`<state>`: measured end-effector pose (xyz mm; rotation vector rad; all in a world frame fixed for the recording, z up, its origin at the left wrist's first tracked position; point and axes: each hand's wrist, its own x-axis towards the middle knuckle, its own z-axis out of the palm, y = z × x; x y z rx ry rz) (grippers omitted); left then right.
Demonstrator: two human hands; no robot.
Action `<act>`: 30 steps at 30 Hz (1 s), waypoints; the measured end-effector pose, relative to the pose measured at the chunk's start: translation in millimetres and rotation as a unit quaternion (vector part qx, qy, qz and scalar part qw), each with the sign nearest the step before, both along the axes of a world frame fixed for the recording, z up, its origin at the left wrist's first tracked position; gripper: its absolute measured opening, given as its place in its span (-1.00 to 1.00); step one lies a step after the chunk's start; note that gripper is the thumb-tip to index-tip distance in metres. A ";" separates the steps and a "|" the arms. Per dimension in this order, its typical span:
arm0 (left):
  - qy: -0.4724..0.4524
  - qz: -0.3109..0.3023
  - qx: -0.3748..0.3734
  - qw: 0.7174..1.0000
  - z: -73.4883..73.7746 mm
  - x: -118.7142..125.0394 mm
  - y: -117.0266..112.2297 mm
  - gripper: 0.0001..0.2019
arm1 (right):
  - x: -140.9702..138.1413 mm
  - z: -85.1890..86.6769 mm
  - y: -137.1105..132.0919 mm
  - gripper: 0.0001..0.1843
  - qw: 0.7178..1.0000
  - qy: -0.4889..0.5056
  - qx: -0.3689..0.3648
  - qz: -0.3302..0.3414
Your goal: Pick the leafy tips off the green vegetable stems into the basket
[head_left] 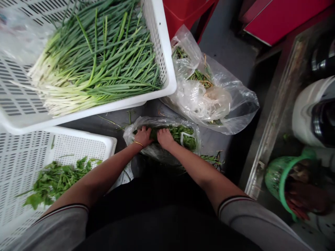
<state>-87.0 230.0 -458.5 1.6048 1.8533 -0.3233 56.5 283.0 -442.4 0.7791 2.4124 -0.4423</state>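
A clear plastic bag (154,151) of leafy greens (188,141) lies on the floor just ahead of my feet, its mouth spread wide. My left hand (143,136), with a yellow bangle at the wrist, reaches into the bag's left part, fingers bent into the greens. Close beside it, my right hand (165,138) has its fingers curled down over the greens near the middle. The fingertips of both hands are partly hidden among the leaves. A white strip, perhaps a bag handle (187,134), lies over the greens to the right.
A white basket (171,75) of scallions (104,62) overhangs a lower white basket (108,143) with loose leafy stems (60,177). Another clear bag (235,104) holds plant scraps. A red stool (180,14) stands behind. A green basket (274,174) and white bucket (300,115) are at right.
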 end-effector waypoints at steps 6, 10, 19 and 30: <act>-0.003 0.005 0.001 1.000 1.3 -2.3 -0.2 -0.50 | -15.5 10.2 17.6 -0.53 0.998 -0.035 -0.048 0.010; 0.020 0.037 0.017 0.999 -1.2 1.7 -7.2 -0.53 | -22.2 23.3 15.4 -0.60 0.997 -0.052 -0.055 0.008; 0.008 0.029 -0.015 0.999 -10.4 -6.9 -0.6 -0.51 | 3.3 43.3 23.4 -0.70 0.999 -0.010 -0.029 0.019; -0.049 0.048 -0.054 0.996 -18.9 -29.3 6.0 -0.50 | 43.0 31.2 45.8 -0.58 0.997 -0.003 -0.079 -0.002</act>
